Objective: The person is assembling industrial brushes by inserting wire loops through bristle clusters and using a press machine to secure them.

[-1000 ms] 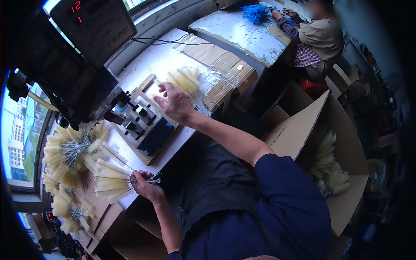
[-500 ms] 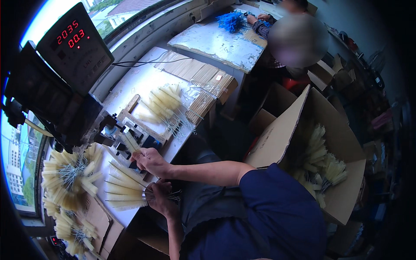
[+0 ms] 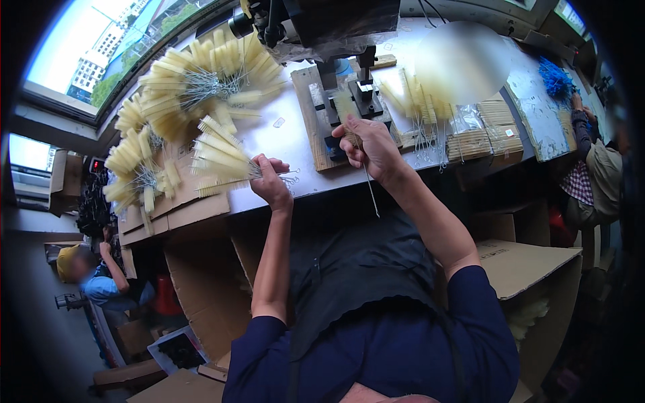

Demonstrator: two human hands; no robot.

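Note:
My left hand (image 3: 271,183) is closed around the wire stems of a fanned bunch of cream bristle brushes (image 3: 218,154), over the table's front edge. Their bristle ends spread leftward, and the looped wire ends stick out past my fingers. Pinched in my right hand (image 3: 373,144) is a single bristle brush (image 3: 347,106), bristles upward and its wire stem hanging below the hand. That brush's head is in front of a black metal fixture (image 3: 365,101) at the base of a dark machine (image 3: 339,23). Whether the brush touches the fixture, I cannot tell.
Large piles of similar brushes (image 3: 201,84) lie on the table's left, partly on cardboard (image 3: 191,211). More brushes (image 3: 423,101) lie right of the fixture, beside bagged brown strips (image 3: 497,127). Open cartons (image 3: 531,262) stand below the table. Other people work at far left and right.
The view has swung round, bringing the left brush piles and another person into sight. My hands are farther apart; each still holds its brush or brushes.

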